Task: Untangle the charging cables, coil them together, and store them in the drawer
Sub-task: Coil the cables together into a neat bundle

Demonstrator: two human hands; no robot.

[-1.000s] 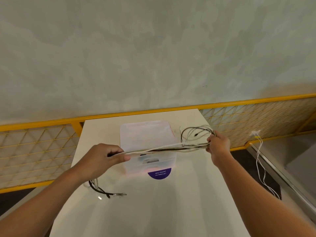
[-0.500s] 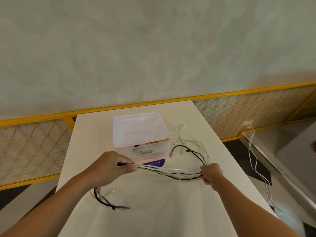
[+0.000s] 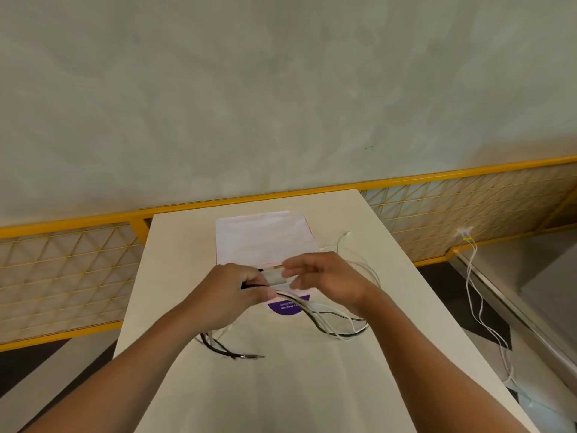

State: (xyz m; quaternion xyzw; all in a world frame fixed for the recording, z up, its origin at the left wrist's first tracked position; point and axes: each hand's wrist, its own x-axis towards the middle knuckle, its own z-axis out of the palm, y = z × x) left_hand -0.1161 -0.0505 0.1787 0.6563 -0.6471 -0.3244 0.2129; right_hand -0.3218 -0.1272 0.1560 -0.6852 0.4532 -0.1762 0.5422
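several cables [image 3: 327, 326] look free of knots and gathered into one bundle, so untangling seems mostly done. coiling looks barely begun, and storing them in the drawer [image 3: 262, 242] on the table [image 3: 175, 276] is still left. left hand [image 3: 237, 289] grips the bundle, fingers curled round it, tails trailing beneath. right hand [image 3: 327, 276] is just beside, fingers [image 3: 293, 267] loosely extended at the strands; blur hides whether they pinch. one loop sags onto the table under the right wrist.

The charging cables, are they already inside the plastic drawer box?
No, the left hand grips the charging cables, which trail over the white table in front of the drawer box.
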